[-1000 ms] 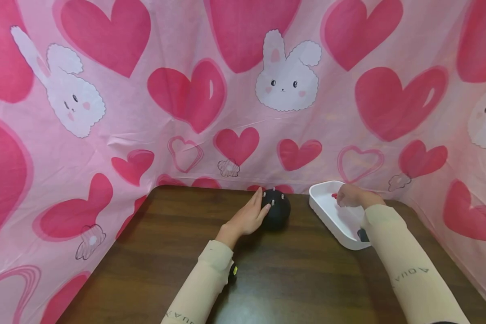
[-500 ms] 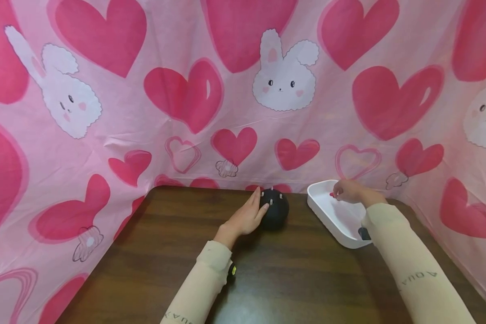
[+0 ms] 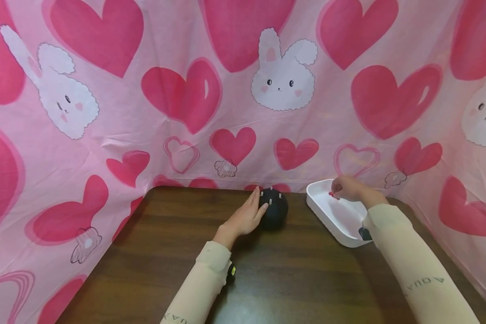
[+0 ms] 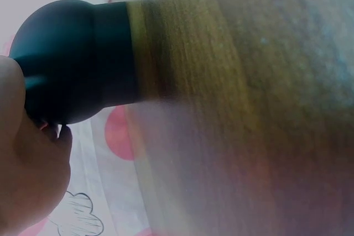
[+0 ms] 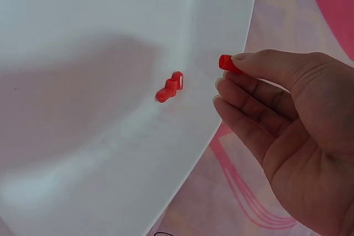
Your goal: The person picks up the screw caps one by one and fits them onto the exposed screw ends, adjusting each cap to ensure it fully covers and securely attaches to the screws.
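Observation:
A black ball-shaped piece (image 3: 277, 217) with a short round base stands on the table, several small metal posts (image 3: 271, 201) sticking up from its top. My left hand (image 3: 245, 218) rests against its left side, fingers straight and thumb at the near side. In the left wrist view the hand (image 4: 36, 172) touches the dark rounded body (image 4: 66, 59). My right hand (image 5: 293, 114) pinches a small hollow red cap (image 5: 227, 63) between thumb and fingers, over the rim of the white tray (image 5: 193, 153). Several similar red pieces (image 5: 171, 85) lie in the tray below it.
The tray (image 3: 328, 223) stands right of the black piece, near the back of the wooden table (image 3: 275, 279). A small dark object (image 3: 364, 233) shows by the right sleeve at the tray's near end. Pink heart-patterned cloth (image 3: 178, 103) hangs behind and beside the table.
My right hand has moved slightly up and toward the back of the tray, and the red pieces below it show more. The left hand stays against the black piece.

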The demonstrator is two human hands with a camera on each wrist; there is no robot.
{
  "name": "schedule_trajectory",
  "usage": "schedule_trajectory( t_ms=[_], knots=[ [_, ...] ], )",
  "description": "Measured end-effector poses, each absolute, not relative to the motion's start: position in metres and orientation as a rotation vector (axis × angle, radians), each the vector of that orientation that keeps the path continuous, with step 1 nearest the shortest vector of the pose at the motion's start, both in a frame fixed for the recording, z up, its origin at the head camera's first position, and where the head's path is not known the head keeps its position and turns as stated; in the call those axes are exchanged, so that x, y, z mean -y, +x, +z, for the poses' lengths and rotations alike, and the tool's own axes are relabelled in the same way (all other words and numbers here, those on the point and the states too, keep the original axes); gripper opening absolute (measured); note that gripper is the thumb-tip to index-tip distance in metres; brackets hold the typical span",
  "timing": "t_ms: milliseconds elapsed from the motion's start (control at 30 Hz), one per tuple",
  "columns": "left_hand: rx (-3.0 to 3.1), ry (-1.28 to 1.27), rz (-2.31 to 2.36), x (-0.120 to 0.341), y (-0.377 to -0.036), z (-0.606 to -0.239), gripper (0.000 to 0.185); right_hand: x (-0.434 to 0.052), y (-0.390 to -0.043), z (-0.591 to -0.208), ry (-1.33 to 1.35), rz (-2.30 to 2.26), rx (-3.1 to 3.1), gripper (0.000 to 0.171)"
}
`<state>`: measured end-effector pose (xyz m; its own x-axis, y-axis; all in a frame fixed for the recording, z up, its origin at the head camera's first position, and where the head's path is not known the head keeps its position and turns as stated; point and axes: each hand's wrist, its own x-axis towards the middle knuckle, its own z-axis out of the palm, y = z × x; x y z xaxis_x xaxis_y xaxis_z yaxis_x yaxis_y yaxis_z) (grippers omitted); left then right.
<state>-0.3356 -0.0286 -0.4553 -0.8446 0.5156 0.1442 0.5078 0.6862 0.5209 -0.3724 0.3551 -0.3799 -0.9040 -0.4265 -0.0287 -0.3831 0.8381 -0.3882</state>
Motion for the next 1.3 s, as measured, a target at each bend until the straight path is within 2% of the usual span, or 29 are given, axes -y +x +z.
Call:
schedule_trajectory(
  t_ms=[233, 633, 1300],
  knots=[
    [-2.873, 0.884, 0.881, 0.028, -0.336, -0.456, 0.077, -0.351, -0.368, -0.377, -0.751, -0.577, -2.960, 0.007],
    [-2.850, 0.872, 0.901, 0.029, -0.334, -0.453, 0.077, -0.352, -0.366, -0.370, -0.686, -0.648, -3.022, 0.008],
    [-2.856, 0.878, 0.905, 0.029, -0.333, -0.453, 0.077, -0.345, -0.354, -0.362, -0.814, -0.706, -3.098, 0.009]
  ],
)
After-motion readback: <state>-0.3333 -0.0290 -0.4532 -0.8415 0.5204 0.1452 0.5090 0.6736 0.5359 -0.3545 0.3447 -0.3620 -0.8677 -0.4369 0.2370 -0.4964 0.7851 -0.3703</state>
